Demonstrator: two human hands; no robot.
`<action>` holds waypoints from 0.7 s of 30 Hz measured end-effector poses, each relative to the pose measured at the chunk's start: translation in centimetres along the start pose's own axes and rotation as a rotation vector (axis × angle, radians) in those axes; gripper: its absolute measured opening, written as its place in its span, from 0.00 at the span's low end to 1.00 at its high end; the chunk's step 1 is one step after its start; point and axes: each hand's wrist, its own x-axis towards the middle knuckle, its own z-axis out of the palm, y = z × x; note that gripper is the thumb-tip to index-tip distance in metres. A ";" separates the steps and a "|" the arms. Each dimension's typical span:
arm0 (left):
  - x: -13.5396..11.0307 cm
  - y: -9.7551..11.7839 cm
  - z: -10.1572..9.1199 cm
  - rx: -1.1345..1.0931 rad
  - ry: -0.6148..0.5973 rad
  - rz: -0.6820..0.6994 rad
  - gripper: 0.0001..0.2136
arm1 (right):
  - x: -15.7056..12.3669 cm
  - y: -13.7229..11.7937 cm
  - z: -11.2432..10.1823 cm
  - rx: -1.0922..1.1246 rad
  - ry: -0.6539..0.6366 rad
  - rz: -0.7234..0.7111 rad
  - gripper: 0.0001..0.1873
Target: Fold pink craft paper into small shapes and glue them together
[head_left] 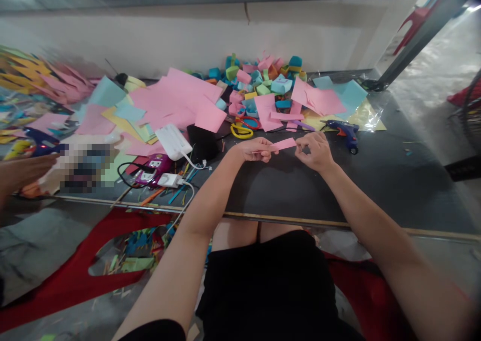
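Over the dark table, a short strip of pink paper [284, 144] stretches between my hands. My left hand [259, 149] is closed on its left end, fingers curled and palm partly turned up. At the strip's right end, thumb and fingers of my right hand [314, 150] are pinched together at the tip of the paper. Just beyond the hands lie scissors with a yellow and a red handle loop [241, 130]. A blue glue gun [346, 133] rests to the right of my right hand. Pink paper pieces [266, 111] lie behind the strip.
Small folded paper boxes [263, 78] are heaped at the back. Pink sheets [176, 98], a white power bank [173, 141] and a purple power socket [155, 168] with cables lie to the left. A co-worker's hand [33, 171] is at far left. The table's front edge [281, 219] is near my lap.
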 end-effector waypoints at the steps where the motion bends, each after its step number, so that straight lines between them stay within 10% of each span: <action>1: -0.1 0.0 -0.2 0.005 0.010 0.005 0.13 | -0.1 0.3 -0.2 0.002 0.010 0.024 0.09; 8: 1.1 -0.5 0.9 -0.102 0.219 0.148 0.03 | -0.5 0.8 -0.1 0.114 0.201 0.231 0.11; 12: 2.8 -1.1 3.3 -0.111 0.361 0.312 0.09 | 0.1 -1.8 0.2 0.293 0.094 0.253 0.11; 21: 4.0 -3.4 5.4 0.388 0.537 0.539 0.15 | 0.4 -3.5 2.5 0.697 0.024 0.626 0.22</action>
